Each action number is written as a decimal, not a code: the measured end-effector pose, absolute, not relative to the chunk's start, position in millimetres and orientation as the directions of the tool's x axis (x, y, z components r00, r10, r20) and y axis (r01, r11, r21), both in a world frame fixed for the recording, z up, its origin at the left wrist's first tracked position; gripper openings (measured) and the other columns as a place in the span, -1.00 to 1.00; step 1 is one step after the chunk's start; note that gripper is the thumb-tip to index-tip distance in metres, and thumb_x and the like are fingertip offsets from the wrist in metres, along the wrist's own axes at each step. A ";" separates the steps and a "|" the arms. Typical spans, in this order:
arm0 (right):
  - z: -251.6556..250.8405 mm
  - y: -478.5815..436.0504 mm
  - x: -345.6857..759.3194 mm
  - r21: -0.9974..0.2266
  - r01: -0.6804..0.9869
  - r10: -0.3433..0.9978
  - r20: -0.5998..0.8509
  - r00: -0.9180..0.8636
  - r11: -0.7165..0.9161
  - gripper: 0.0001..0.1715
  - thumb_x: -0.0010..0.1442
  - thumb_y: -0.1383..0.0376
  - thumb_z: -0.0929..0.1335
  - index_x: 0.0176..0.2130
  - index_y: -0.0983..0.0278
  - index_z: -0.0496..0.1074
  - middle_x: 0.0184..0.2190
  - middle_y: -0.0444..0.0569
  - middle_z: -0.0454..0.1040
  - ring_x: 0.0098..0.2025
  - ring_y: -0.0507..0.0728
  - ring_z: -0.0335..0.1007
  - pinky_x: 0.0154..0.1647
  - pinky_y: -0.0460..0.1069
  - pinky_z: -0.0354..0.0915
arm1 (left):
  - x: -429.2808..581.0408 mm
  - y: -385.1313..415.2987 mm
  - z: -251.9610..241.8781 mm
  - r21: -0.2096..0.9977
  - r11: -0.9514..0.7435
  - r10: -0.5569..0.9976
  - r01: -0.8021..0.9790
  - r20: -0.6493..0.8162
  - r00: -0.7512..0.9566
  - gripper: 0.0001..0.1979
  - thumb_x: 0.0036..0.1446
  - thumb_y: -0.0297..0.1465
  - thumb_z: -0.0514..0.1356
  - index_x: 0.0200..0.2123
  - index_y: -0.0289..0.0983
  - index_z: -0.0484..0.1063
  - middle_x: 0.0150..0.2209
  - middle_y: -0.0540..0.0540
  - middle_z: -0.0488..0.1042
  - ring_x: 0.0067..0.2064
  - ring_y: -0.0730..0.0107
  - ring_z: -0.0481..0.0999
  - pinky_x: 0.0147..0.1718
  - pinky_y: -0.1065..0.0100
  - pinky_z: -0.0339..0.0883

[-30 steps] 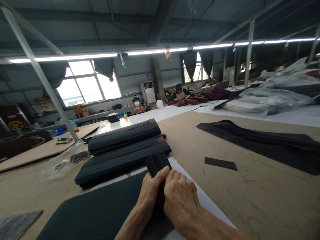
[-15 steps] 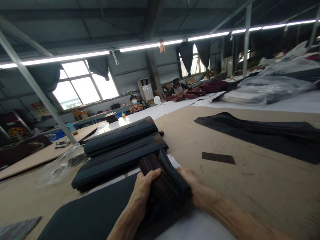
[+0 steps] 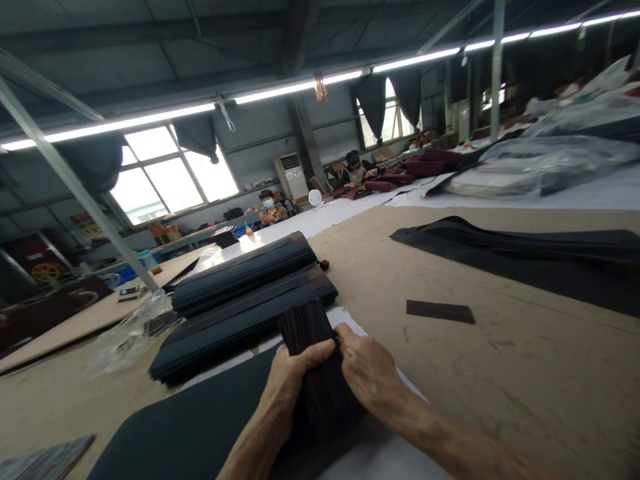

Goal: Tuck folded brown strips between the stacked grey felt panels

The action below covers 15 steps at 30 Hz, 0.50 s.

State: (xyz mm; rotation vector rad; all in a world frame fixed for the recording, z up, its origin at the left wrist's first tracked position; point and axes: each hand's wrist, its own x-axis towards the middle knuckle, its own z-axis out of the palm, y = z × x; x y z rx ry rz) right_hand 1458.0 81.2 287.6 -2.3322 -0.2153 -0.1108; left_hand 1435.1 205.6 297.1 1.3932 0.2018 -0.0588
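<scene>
Between my hands is a thick folded stack of dark fabric pieces (image 3: 323,393), its many layered edges facing up. My left hand (image 3: 295,370) grips it from the left, thumb lying across the top. On its right side my right hand (image 3: 367,367) has its fingers curled closed at the stack's edge. Under the stack lies a flat dark green fabric piece (image 3: 190,413) on white paper (image 3: 345,320). Just beyond are two folded bundles of dark green fabric, a nearer bundle (image 3: 245,327) and a farther bundle (image 3: 245,273), each with a brown strip along it.
A small dark strip (image 3: 440,311) and long black fabric (image 3: 525,260) lie on the tan table (image 3: 500,387) to the right. Clear plastic (image 3: 133,337) sits at left near a slanted metal post (image 3: 75,183). Two people work at the far side, near maroon fabric (image 3: 433,163).
The dark green flap on the stack's right side has been folded in against the layers. My right hand has moved up and left, closing on the stack's edge; my left hand keeps its grip.
</scene>
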 end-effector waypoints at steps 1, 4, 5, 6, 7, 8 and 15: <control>287.6 81.7 1456.9 -0.686 0.190 0.116 0.153 0.981 -0.703 -0.72 0.11 0.45 0.14 -0.24 0.32 0.35 -0.50 0.05 0.37 -0.42 0.14 0.29 -0.48 -0.03 -0.09 | 1434.8 205.1 297.9 0.970 0.176 0.077 0.170 -0.186 0.980 -0.60 -0.22 -0.37 0.33 -0.24 -0.43 0.42 -0.42 -0.22 0.48 -0.41 0.20 0.48 -0.41 0.31 0.39; 284.4 81.3 1456.4 -0.683 0.189 0.097 0.171 0.980 -0.705 -0.75 0.13 0.43 0.13 -0.27 0.31 0.34 -0.50 0.01 0.37 -0.44 0.10 0.27 -0.48 -0.05 -0.08 | 1433.7 203.1 300.7 0.973 0.174 0.097 0.152 -0.171 0.981 -0.67 -0.21 -0.42 0.28 -0.30 -0.44 0.43 -0.43 -0.23 0.48 -0.42 0.17 0.49 -0.40 0.27 0.40; 282.6 80.7 1456.7 -0.697 0.191 0.094 0.175 0.980 -0.691 -0.74 0.15 0.42 0.12 -0.28 0.30 0.34 -0.50 0.00 0.37 -0.44 0.09 0.27 -0.47 -0.06 -0.06 | 1433.3 202.5 301.8 0.976 0.169 0.107 0.138 -0.158 0.982 -0.69 -0.21 -0.43 0.28 -0.30 -0.44 0.43 -0.43 -0.22 0.49 -0.41 0.18 0.49 -0.38 0.27 0.40; 280.7 79.8 1457.1 -0.715 0.198 0.097 0.181 0.979 -0.671 -0.73 0.17 0.41 0.11 -0.29 0.29 0.34 -0.49 -0.02 0.38 -0.44 0.07 0.27 -0.47 -0.07 -0.03 | 1433.0 201.9 302.9 0.978 0.166 0.114 0.129 -0.149 0.982 -0.70 -0.21 -0.44 0.27 -0.31 -0.43 0.43 -0.43 -0.22 0.49 -0.41 0.18 0.49 -0.36 0.27 0.40; 279.2 78.7 1457.3 -0.735 0.209 0.103 0.188 0.977 -0.645 -0.71 0.20 0.39 0.10 -0.30 0.28 0.34 -0.48 -0.04 0.38 -0.43 0.05 0.28 -0.46 -0.09 0.01 | 1432.8 201.5 304.0 0.978 0.164 0.118 0.127 -0.147 0.982 -0.71 -0.21 -0.45 0.27 -0.32 -0.43 0.43 -0.44 -0.21 0.49 -0.40 0.18 0.49 -0.34 0.27 0.40; 278.0 77.5 1457.1 -0.754 0.224 0.111 0.198 0.974 -0.617 -0.70 0.21 0.37 0.09 -0.31 0.27 0.35 -0.47 -0.06 0.39 -0.42 0.04 0.28 -0.45 -0.10 0.04 | 1432.5 201.1 305.2 0.978 0.164 0.118 0.131 -0.151 0.981 -0.71 -0.20 -0.46 0.26 -0.32 -0.43 0.43 -0.44 -0.20 0.49 -0.40 0.18 0.50 -0.32 0.27 0.40; 278.4 74.9 1448.0 -0.790 0.316 0.160 0.272 0.949 -0.526 -0.68 0.24 0.34 0.09 -0.33 0.27 0.36 -0.36 -0.07 0.39 -0.32 0.02 0.29 -0.31 -0.14 0.15 | 1428.2 196.5 308.5 0.972 0.179 0.135 0.152 -0.177 0.975 -0.72 -0.14 -0.42 0.27 -0.29 -0.40 0.41 -0.39 -0.22 0.50 -0.36 0.17 0.51 -0.25 0.23 0.40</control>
